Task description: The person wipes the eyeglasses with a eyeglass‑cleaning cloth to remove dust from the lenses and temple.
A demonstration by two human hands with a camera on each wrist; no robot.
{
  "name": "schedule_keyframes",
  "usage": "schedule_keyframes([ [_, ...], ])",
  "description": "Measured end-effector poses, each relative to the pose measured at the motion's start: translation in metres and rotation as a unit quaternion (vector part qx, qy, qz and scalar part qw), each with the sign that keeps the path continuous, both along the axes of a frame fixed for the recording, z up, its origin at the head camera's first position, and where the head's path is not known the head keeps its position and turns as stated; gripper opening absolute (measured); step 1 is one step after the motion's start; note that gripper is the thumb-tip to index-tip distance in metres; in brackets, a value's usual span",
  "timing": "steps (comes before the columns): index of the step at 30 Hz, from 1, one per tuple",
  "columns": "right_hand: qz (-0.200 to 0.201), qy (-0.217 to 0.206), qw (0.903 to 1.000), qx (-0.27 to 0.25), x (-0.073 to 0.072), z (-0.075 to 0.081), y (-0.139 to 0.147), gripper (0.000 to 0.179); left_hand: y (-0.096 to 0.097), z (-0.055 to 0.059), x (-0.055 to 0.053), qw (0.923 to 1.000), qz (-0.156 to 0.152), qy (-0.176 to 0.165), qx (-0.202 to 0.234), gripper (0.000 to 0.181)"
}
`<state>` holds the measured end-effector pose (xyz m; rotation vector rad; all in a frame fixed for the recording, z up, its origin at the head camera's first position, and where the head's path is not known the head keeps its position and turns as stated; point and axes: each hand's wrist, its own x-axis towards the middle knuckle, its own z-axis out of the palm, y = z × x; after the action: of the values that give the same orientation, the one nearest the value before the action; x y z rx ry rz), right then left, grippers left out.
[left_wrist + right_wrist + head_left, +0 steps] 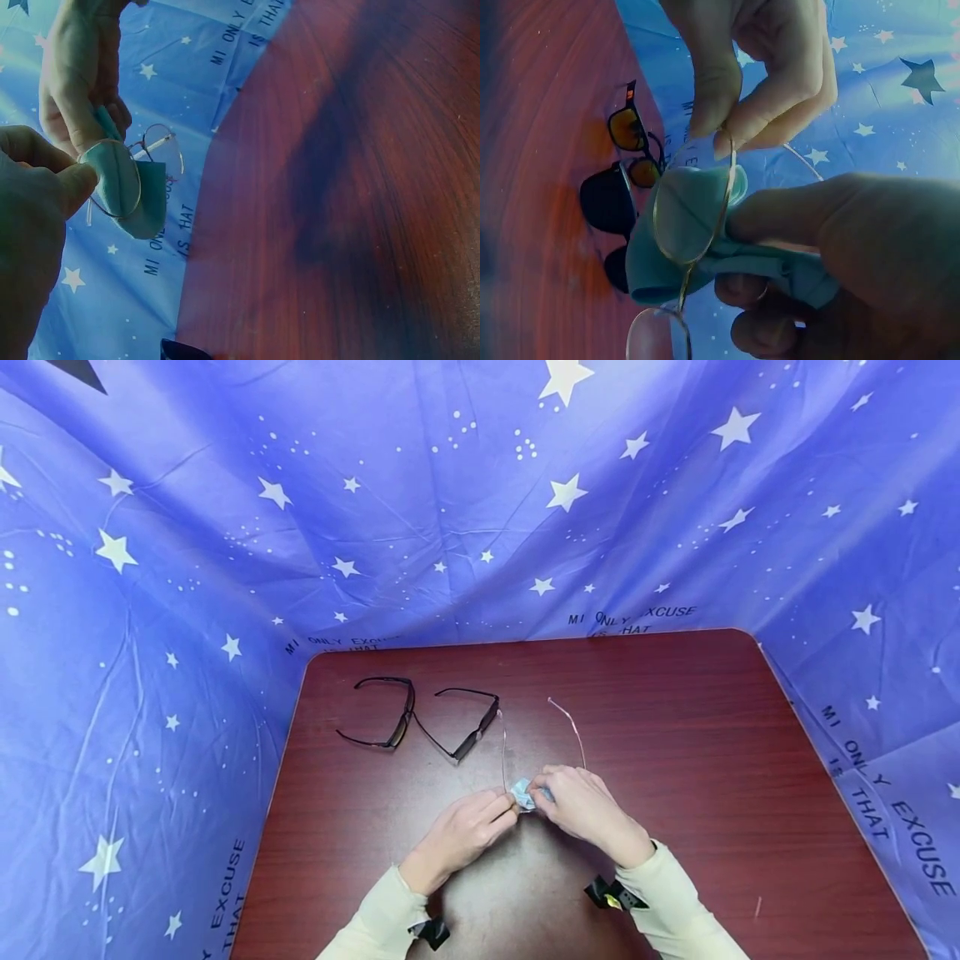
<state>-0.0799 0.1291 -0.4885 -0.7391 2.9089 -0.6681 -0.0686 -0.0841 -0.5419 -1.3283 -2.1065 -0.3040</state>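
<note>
A pair of thin gold-rimmed eyeglasses (pixel 691 264) is held just above the table, its two slender temples (pixel 578 735) pointing away from the person. My left hand (pixel 461 828) pinches the rim at one outer end between thumb and fingers, as the right wrist view shows. A light blue-green cloth (pixel 522 794) is folded about the lens on that side. My right hand (pixel 581 802) grips this cloth, thumb on one face and fingers behind. In the left wrist view the cloth (pixel 150 196) hangs below the rim. The other lens (pixel 649 334) is uncovered.
Beyond the left hand, black-framed glasses with yellowish lenses (pixel 401 731) and dark sunglasses (pixel 467 745) lie with temples spread on the reddish-brown table (pixel 675 718). Blue star-printed curtains (pixel 450 527) close off the back and sides. A small pale mark (pixel 758 907) is at front right.
</note>
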Motion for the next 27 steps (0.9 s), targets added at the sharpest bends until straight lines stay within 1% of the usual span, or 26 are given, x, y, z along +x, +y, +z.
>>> schedule_keyframes([
  [3,0.019,-0.014,0.9994,-0.025,-0.0008,-0.0015,-0.0025,0.010,-0.0001,-0.0010,0.0001,1.0000,-0.004,0.000,0.007,0.030],
  [6,0.048,-0.036,0.9955,-0.073,-0.0019,-0.0033,-0.0024,0.011,-0.0004,-0.0013,-0.0001,0.9998,-0.007,0.000,0.018,0.029],
  [8,0.054,-0.046,0.9936,-0.088,-0.0021,-0.0048,-0.0018,0.011,-0.0008,-0.0014,0.0000,0.9997,-0.008,-0.001,0.021,0.027],
  [10,0.054,-0.039,0.9944,-0.082,-0.0020,-0.0057,-0.0015,0.011,-0.0011,-0.0018,0.0006,0.9998,-0.008,-0.001,0.020,0.026],
  [13,0.029,-0.015,0.9987,-0.038,0.0003,-0.0059,-0.0034,0.009,-0.0017,-0.0026,0.0018,0.9999,-0.006,0.004,0.013,0.025],
  [16,0.008,-0.001,1.0000,-0.006,0.0009,-0.0055,-0.0039,0.008,-0.0016,-0.0029,0.0024,0.9999,-0.003,0.008,0.010,0.024],
  [18,0.006,-0.012,0.9998,-0.014,0.0005,-0.0046,-0.0032,0.008,-0.0014,-0.0031,0.0024,0.9999,0.000,0.009,0.011,0.023],
  [20,0.020,-0.032,0.9983,-0.044,-0.0004,-0.0034,-0.0020,0.010,-0.0010,-0.0031,0.0024,0.9999,0.000,0.007,0.016,0.021],
  [24,0.047,-0.072,0.9911,-0.102,-0.0011,-0.0017,0.0000,0.014,-0.0008,-0.0034,0.0030,0.9995,-0.001,0.006,0.030,0.022],
  [26,0.050,-0.071,0.9906,-0.106,-0.0006,-0.0018,0.0001,0.014,-0.0010,-0.0038,0.0035,0.9995,0.001,0.008,0.030,0.025],
  [27,0.050,-0.064,0.9917,-0.100,-0.0001,-0.0022,-0.0001,0.014,-0.0012,-0.0039,0.0038,0.9996,0.002,0.007,0.029,0.027],
])
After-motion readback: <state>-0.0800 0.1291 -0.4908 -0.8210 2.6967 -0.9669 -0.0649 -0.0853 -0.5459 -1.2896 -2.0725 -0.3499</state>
